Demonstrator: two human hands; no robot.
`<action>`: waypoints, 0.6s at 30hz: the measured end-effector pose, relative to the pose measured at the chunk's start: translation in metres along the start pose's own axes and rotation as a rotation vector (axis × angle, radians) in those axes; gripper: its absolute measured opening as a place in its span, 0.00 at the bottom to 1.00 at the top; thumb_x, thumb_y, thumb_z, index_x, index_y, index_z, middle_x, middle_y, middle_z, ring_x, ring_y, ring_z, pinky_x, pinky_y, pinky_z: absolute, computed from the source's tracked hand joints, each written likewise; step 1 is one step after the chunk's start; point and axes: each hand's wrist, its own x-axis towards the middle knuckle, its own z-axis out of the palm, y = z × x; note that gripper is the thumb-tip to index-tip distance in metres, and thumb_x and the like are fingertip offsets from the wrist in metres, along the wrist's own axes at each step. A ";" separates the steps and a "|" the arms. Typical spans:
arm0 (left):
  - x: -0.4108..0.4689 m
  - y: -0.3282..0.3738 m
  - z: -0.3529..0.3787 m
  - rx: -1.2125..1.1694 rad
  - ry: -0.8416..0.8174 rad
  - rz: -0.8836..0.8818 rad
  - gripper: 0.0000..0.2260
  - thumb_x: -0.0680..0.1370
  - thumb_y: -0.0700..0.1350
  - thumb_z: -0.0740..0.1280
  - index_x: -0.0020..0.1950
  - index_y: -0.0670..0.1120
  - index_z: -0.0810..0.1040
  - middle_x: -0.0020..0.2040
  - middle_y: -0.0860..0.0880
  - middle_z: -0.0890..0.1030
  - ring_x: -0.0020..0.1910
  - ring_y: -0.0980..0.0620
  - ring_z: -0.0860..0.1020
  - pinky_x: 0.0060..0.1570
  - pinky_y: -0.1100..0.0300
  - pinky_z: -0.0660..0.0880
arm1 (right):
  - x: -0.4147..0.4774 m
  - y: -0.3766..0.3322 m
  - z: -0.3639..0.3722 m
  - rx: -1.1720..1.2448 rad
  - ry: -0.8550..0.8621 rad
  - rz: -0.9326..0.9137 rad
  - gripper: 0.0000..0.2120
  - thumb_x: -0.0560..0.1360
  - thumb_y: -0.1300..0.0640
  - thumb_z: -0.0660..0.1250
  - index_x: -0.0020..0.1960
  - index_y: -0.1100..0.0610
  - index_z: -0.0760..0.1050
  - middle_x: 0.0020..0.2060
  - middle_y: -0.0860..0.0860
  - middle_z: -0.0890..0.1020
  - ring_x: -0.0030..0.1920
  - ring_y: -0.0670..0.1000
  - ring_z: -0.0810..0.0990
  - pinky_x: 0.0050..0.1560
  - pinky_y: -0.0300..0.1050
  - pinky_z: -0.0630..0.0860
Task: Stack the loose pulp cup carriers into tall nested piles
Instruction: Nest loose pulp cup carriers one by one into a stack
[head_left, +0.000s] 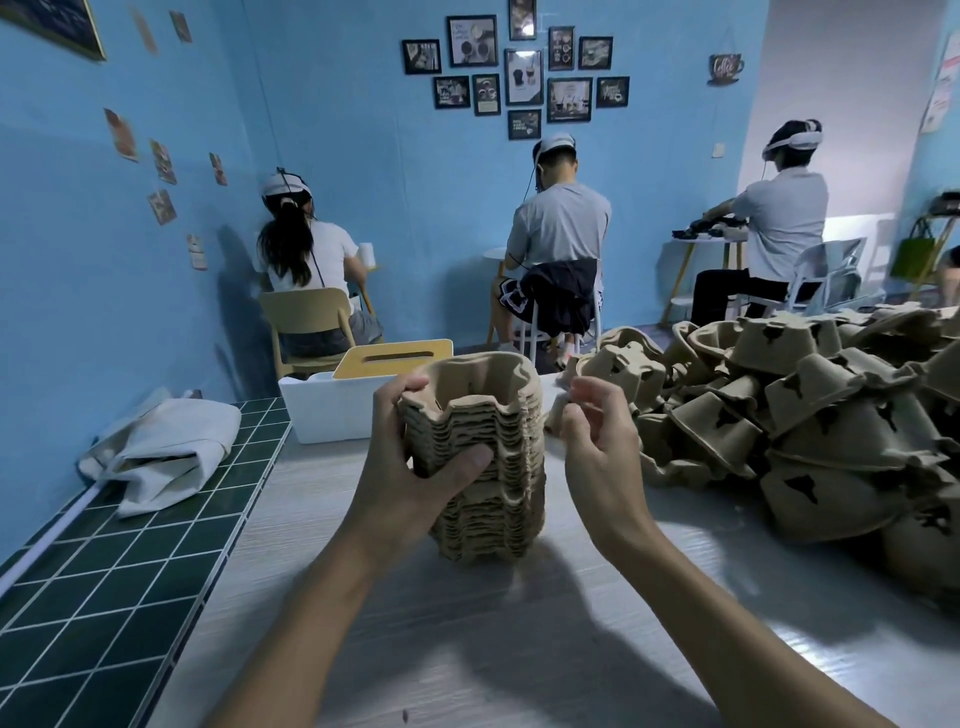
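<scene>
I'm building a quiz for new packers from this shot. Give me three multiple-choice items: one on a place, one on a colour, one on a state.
1. Where is the loose heap of carriers?
A) right of the nested stack, on the table
B) on a chair
C) on the floor

2. What colour are the ledge tiles?
A) red
B) dark green
C) yellow

3. How is the nested stack?
A) lying tipped over
B) upright, untouched
C) upright, gripped by the left hand

Answers:
1 A, the heap fills the table's right side.
2 B, the tiles are dark green with pale grout.
3 C, thumb and fingers wrap the stack's upper part.
</scene>
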 end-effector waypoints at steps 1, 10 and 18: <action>0.002 -0.001 0.001 -0.007 -0.001 0.001 0.32 0.67 0.46 0.79 0.63 0.59 0.66 0.58 0.46 0.79 0.50 0.58 0.80 0.45 0.65 0.78 | 0.003 0.008 0.000 0.036 0.012 0.097 0.12 0.79 0.63 0.61 0.61 0.53 0.73 0.57 0.54 0.77 0.57 0.49 0.76 0.62 0.52 0.75; 0.016 -0.013 0.013 -0.091 -0.013 -0.019 0.29 0.70 0.37 0.76 0.63 0.55 0.65 0.56 0.50 0.79 0.49 0.60 0.81 0.41 0.66 0.79 | 0.032 0.054 0.005 0.189 0.085 0.452 0.30 0.77 0.66 0.60 0.77 0.52 0.59 0.71 0.56 0.68 0.66 0.55 0.73 0.66 0.58 0.74; 0.020 -0.015 0.005 -0.065 -0.041 -0.021 0.32 0.67 0.41 0.77 0.64 0.57 0.66 0.55 0.53 0.80 0.49 0.63 0.81 0.43 0.67 0.78 | 0.044 0.057 0.011 0.289 0.121 0.533 0.37 0.77 0.66 0.60 0.80 0.49 0.50 0.75 0.57 0.63 0.66 0.57 0.73 0.65 0.55 0.75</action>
